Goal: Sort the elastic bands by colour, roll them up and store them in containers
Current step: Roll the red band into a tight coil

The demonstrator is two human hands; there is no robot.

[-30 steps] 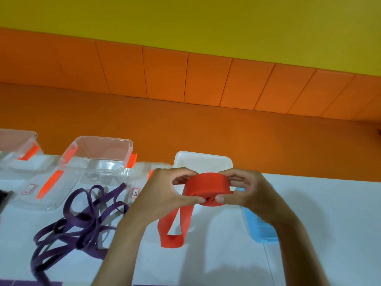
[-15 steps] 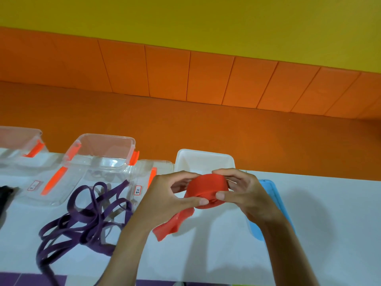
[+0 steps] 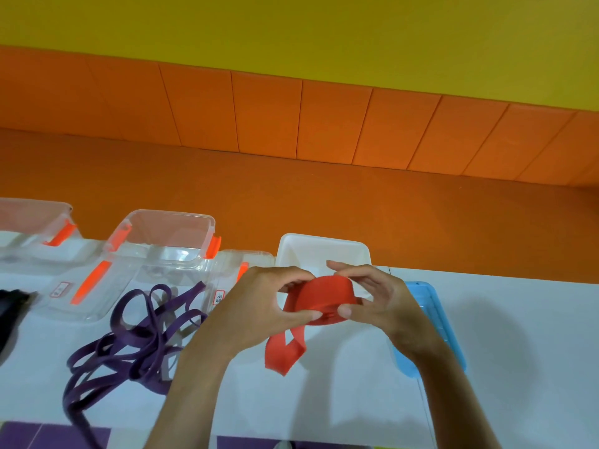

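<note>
View from a head-worn camera, looking down at a white table (image 3: 525, 351) that stands against an orange padded wall (image 3: 291, 131) with yellow wall above it; two bare hands meet in the middle of the view, raised above the table; the left hand (image 3: 259, 306) and the right hand (image 3: 379, 299) together hold a red elastic band (image 3: 324, 294) wound into a flat roll, each with thumb below and curled fingers over the top, the two thumb tips almost touching at the roll's near edge; a loose end of the red band hangs from the roll below the left thumb and folds back on itself in a short loop; directly behind the hands, at the table's far edge, sits an open white container (image 3: 324, 249); a blue lid (image 3: 434, 322) lies flat on the table just right of the right wrist, partly hidden by it; to the left of the hands a purple elastic band (image 3: 136, 345) lies in a loose tangle of loops on the table; behind it stands an open clear container (image 3: 168, 231) with orange clips, and a second clear container (image 3: 32, 218) is cut off by the left edge; clear lids (image 3: 97, 296) with orange strips and small labels lie in front of them; a dark object (image 3: 9, 306) at the far left edge is too cropped to identify
</note>
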